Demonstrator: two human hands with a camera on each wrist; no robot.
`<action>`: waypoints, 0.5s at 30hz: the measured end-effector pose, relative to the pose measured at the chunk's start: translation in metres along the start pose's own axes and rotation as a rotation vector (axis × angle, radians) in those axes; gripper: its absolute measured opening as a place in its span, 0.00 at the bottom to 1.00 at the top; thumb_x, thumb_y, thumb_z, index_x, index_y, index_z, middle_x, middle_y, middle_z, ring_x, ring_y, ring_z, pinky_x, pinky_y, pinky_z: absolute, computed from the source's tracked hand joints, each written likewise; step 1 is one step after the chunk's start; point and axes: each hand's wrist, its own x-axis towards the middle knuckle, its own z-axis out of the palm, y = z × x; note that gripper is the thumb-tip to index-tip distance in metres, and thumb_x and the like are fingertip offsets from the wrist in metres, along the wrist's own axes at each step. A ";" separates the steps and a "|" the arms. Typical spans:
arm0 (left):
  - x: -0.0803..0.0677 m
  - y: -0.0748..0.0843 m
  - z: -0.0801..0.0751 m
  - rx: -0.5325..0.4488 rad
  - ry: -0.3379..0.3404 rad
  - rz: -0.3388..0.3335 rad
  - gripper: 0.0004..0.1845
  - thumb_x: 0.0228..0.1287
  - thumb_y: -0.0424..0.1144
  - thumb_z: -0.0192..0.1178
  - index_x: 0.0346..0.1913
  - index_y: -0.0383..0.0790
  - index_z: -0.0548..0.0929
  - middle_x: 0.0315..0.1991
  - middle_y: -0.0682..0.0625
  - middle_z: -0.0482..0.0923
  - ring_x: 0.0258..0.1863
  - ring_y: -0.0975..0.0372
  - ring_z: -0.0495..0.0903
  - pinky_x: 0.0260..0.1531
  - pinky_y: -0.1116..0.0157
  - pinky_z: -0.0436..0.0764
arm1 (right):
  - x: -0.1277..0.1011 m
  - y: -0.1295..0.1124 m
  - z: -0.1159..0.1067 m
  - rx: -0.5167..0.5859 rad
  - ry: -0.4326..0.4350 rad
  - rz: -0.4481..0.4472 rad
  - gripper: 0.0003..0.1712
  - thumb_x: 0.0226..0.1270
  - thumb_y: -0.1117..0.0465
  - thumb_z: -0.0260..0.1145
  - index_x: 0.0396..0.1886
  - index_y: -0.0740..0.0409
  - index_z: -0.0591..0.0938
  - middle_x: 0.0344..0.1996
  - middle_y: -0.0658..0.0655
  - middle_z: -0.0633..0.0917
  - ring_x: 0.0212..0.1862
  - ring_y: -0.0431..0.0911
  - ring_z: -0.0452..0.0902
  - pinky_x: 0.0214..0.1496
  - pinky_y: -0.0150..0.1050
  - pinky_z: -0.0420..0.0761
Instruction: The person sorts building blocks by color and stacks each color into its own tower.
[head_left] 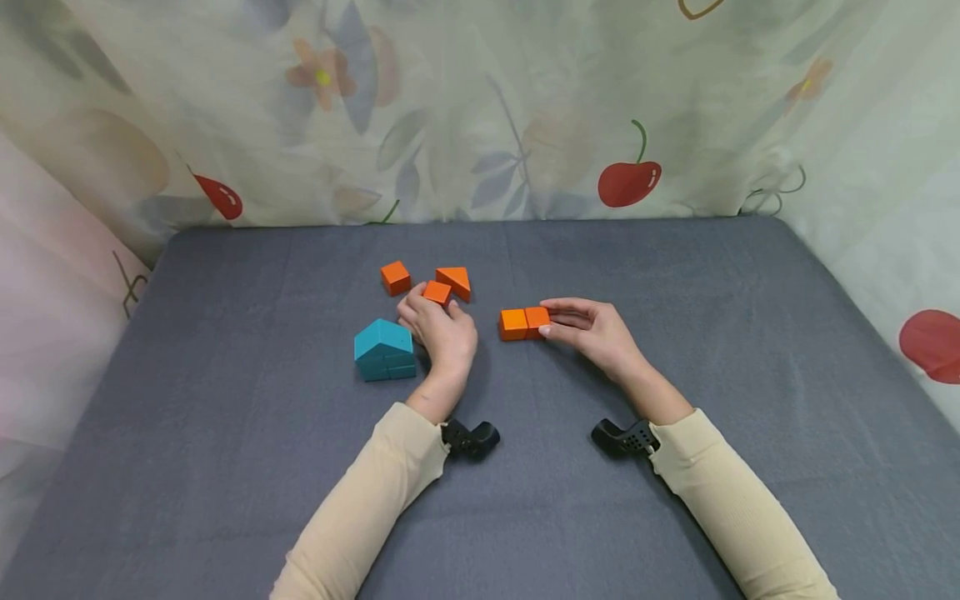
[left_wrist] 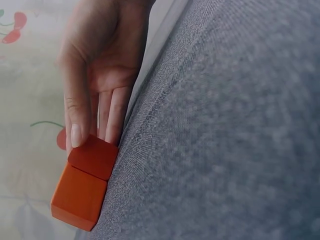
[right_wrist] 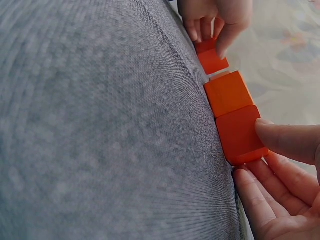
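My left hand (head_left: 430, 307) pinches a small orange cube (head_left: 437, 292) between thumb and fingers, just right of a teal house-shaped block (head_left: 384, 350). In the left wrist view the pinched cube (left_wrist: 93, 157) lies against another orange block (left_wrist: 79, 197). My right hand (head_left: 558, 321) holds the right end of two orange cubes (head_left: 525, 322) set side by side on the grey cloth. The right wrist view shows my thumb and fingers on the nearer cube (right_wrist: 240, 132), with the left hand (right_wrist: 215, 20) and its cube (right_wrist: 212, 60) beyond.
A loose orange cube (head_left: 395, 277) and an orange wedge (head_left: 454, 282) lie just beyond my left hand. The grey table cover (head_left: 225, 467) is bounded by a floral curtain (head_left: 525, 108) at the back and sides. Black wrist mounts (head_left: 471, 437) sit at both cuffs.
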 end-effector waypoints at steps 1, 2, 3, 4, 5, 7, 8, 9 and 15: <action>0.000 0.000 0.000 -0.001 0.002 0.001 0.21 0.68 0.28 0.53 0.62 0.34 0.64 0.62 0.37 0.58 0.61 0.46 0.58 0.64 0.52 0.62 | 0.000 0.000 0.000 0.000 0.000 0.000 0.26 0.61 0.63 0.70 0.60 0.60 0.78 0.59 0.61 0.79 0.60 0.50 0.77 0.51 0.28 0.81; 0.001 0.000 0.000 -0.001 0.006 0.003 0.21 0.68 0.28 0.53 0.62 0.34 0.64 0.61 0.37 0.58 0.60 0.46 0.58 0.64 0.52 0.62 | 0.000 0.000 0.000 0.000 0.000 0.000 0.26 0.61 0.63 0.70 0.60 0.60 0.78 0.59 0.61 0.79 0.60 0.50 0.77 0.51 0.28 0.81; 0.001 0.000 0.001 -0.003 0.009 0.006 0.20 0.68 0.28 0.53 0.61 0.34 0.65 0.61 0.37 0.59 0.60 0.46 0.58 0.64 0.52 0.62 | 0.000 0.000 0.000 0.000 0.000 0.000 0.26 0.61 0.63 0.70 0.60 0.60 0.78 0.59 0.61 0.79 0.60 0.50 0.77 0.51 0.28 0.81; 0.001 0.000 0.001 -0.005 0.013 0.009 0.20 0.68 0.27 0.53 0.61 0.34 0.65 0.61 0.37 0.59 0.60 0.46 0.58 0.64 0.52 0.62 | 0.000 0.000 0.000 0.000 0.000 -0.001 0.26 0.61 0.63 0.70 0.60 0.60 0.78 0.59 0.61 0.79 0.60 0.51 0.77 0.50 0.28 0.81; 0.001 -0.001 0.001 -0.007 0.016 0.012 0.19 0.68 0.27 0.52 0.60 0.33 0.65 0.60 0.37 0.59 0.60 0.46 0.58 0.64 0.52 0.62 | 0.000 0.000 0.000 0.001 -0.001 -0.001 0.26 0.61 0.63 0.70 0.60 0.60 0.78 0.59 0.61 0.79 0.60 0.51 0.77 0.50 0.28 0.81; 0.001 -0.001 0.001 -0.006 0.018 0.014 0.18 0.69 0.27 0.52 0.59 0.33 0.66 0.60 0.37 0.60 0.60 0.46 0.59 0.64 0.52 0.62 | 0.000 -0.001 0.000 0.000 -0.002 0.000 0.26 0.61 0.63 0.70 0.60 0.60 0.78 0.59 0.61 0.79 0.60 0.51 0.77 0.50 0.28 0.81; 0.001 -0.001 0.001 -0.005 0.017 0.015 0.18 0.69 0.28 0.52 0.59 0.34 0.66 0.59 0.37 0.60 0.60 0.46 0.59 0.63 0.52 0.63 | 0.000 -0.001 0.000 -0.001 -0.002 0.001 0.26 0.61 0.63 0.70 0.60 0.60 0.78 0.59 0.61 0.79 0.60 0.51 0.77 0.51 0.28 0.81; 0.001 -0.001 0.001 -0.003 0.015 0.014 0.18 0.69 0.28 0.52 0.59 0.34 0.66 0.59 0.37 0.61 0.60 0.46 0.59 0.63 0.52 0.63 | 0.000 -0.001 0.000 -0.002 -0.003 0.001 0.26 0.61 0.63 0.70 0.60 0.60 0.78 0.59 0.61 0.79 0.60 0.51 0.77 0.51 0.28 0.81; 0.000 -0.001 0.001 0.008 0.004 0.014 0.18 0.69 0.28 0.53 0.59 0.34 0.67 0.59 0.37 0.62 0.60 0.46 0.59 0.63 0.52 0.63 | 0.000 0.000 0.000 -0.004 0.000 0.003 0.26 0.61 0.63 0.70 0.60 0.59 0.78 0.59 0.61 0.79 0.59 0.50 0.77 0.51 0.29 0.81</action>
